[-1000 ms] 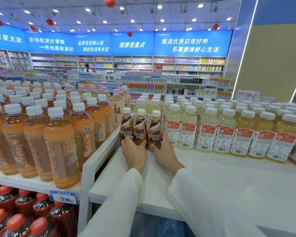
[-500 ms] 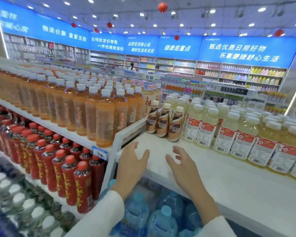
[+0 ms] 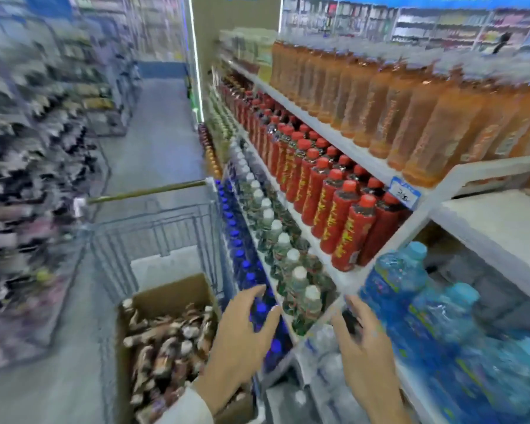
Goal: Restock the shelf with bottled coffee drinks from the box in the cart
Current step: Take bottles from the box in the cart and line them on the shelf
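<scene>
It is all smeary. The small price tag [image 3: 406, 195] on the shelf [image 3: 346, 143] has dark numbers, too blurry to read. The yellow writing on the red bottles [image 3: 354, 228] is unreadable too.

Hands: two were seen, left hand [image 3: 242, 338] and right hand [image 3: 364, 359] | cart [image 3: 153, 228]: one | box [image 3: 166, 296]: one | coffee bottles [image 3: 166, 347]: many, blur hid the number | price tag [image 3: 406, 193]: one | red-capped bottles [image 3: 346, 228]: dozens, uncounted | orange bottles [image 3: 410, 111]: dozens, uncounted
</scene>
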A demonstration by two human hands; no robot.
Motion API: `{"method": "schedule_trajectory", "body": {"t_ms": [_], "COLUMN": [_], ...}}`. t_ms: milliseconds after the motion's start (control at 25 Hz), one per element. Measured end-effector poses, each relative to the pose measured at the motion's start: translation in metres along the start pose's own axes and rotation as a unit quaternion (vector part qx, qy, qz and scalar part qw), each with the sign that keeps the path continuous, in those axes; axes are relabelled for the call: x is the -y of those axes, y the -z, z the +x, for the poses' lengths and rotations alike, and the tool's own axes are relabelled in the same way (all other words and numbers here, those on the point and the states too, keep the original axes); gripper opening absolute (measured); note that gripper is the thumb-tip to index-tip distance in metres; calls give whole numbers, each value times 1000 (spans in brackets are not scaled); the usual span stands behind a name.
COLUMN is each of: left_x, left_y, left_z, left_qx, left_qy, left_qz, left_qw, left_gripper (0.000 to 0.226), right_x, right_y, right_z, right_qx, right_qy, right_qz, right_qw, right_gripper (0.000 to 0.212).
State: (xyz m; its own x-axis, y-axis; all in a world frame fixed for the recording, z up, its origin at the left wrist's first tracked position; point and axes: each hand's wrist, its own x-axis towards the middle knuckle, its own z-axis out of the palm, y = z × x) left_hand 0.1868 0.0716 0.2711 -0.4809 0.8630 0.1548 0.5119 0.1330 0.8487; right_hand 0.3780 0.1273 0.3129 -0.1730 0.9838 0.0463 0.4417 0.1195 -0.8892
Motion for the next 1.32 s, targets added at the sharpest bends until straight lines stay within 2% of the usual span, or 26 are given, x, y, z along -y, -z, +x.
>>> {"method": "schedule_trajectory", "body": {"t_ms": [80,160,360,480,600,760,880,1000,1160,1240,1320], "left_x": [50,96,193,236,282,348,424,446,468,467,455], "left_y": [23,43,77,88,89,72,47,29,3,4,15], "left_z": [-24,-44,-73,-66,-33,16,42,66,73,74,71], "left_qx": [-27,-36,-41,-41,-5,52,114,155,194,180,133], "left_qy": [66,141,311,372,403,454,454,471,462,473,496], "left_qz": [15,11,14,4,23,41,110,144,276,269,182], "left_qw": [997,989,949,927,915,889,877,856,820,819,838], "left_gripper": [39,33,48,50,47,29,46,68,84,82,81], "right_x": [-14,-31,-56,-64,-76,-87,-104,-120,-134,-137,-133], "right_y": [-42,-85,-177,-217,-251,-278,-292,-299,-306,-311,-317], "right_z": [-6,-7,-12,-22,-31,-35,-38,-34,-29,-26,-23], "right_qx": [72,138,237,268,284,303,321,325,352,363,371], "right_qy": [-32,-55,-117,-163,-192,-234,-263,-279,-276,-278,-272], "right_qz": [4,-27,-89,-115,-145,-169,-160,-182,-188,-177,-180], "right_qw": [997,989,960,942,928,908,896,885,875,872,870], "right_gripper": [36,42,48,45,49,45,36,43,49,47,47]}}
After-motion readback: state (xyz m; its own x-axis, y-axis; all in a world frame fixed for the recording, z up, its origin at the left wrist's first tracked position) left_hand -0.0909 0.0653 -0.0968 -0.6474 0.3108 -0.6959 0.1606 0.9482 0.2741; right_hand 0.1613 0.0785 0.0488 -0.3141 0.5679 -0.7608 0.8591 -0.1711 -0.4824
